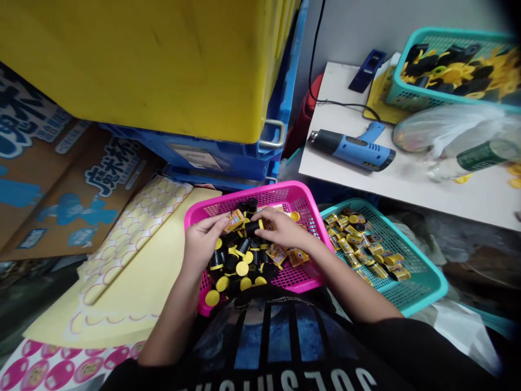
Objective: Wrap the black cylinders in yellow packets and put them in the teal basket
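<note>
Beside the person: a yellow plastic crate (122, 60) sits stacked on a blue plastic crate (220, 157) with a metal handle (272, 134), and printed cardboard sheets (52, 179) with blue lettering lean at the far left.

Against the wall: a white surface (407, 184) carries a blue heat gun (350, 146) with a black cord (313, 60), a teal basket (451, 70) of black and yellow parts, a clear plastic bag (443, 130) and a green can (486, 155), lying on its side.

Left of the lap: yellow sticker sheets (130, 255) with round cut-outs lie in an overlapping layer, a pink printed sheet (61, 364) showing at their lower edge.

Right of the lap: a second teal basket (431, 288) holds many yellow-wrapped packets (362, 244), just beside the pink basket.

On the lap: a pink mesh basket (244, 195) sits tilted, above the person's black T-shirt (260, 336).

Inside the pink basket: black cylinders with yellow caps (232, 260) lie jumbled among a few yellow packets (277, 255).

Left hand: left hand (202, 239) rests over the basket's left side, its fingers (215, 221) straight and close together, tips by a yellow packet.

Right hand: right hand (280, 228) lies over the pile, its fingers (262, 222) bent down onto the black cylinders; whether they grip one, I cannot tell.
</note>
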Tool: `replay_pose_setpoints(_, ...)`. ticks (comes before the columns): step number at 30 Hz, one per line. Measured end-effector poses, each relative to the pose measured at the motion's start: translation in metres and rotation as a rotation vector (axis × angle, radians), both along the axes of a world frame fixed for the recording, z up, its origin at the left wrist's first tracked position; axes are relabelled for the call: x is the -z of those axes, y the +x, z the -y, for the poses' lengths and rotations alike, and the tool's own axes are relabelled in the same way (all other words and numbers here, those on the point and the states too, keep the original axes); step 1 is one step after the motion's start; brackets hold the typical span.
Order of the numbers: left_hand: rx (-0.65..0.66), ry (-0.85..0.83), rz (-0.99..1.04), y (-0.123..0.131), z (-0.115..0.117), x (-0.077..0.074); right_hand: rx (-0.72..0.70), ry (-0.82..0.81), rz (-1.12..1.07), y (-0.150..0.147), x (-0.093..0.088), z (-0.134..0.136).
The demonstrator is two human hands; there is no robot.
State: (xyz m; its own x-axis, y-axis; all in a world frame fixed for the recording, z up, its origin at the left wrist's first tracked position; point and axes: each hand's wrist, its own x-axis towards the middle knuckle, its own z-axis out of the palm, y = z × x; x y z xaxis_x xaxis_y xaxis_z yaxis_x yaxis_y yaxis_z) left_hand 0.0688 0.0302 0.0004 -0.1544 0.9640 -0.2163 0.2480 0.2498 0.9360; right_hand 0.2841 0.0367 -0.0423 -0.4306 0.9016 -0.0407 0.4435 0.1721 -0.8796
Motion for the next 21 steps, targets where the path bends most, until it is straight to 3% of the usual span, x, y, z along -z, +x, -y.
replay_pose_setpoints(4, 0.119, 0.024, -0.026, -0.001, 0.006, 0.004, 0.243, -0.282, -0.605, 0.014, -0.021, 0.005)
replay_pose_setpoints(6, 0.143, 0.044, -0.028, 0.001, 0.007, 0.005, 0.286, -0.372, -0.743, 0.015, -0.026, 0.006)
replay_pose_setpoints(14, 0.201, 0.156, -0.039, 0.011, 0.007, 0.000, 0.234, -0.418, -0.659, 0.014, -0.029, 0.003)
replay_pose_setpoints(21, 0.283, 0.003, 0.075, 0.018, 0.006, -0.004, 0.258, -0.308, -0.569, 0.006, -0.025, 0.010)
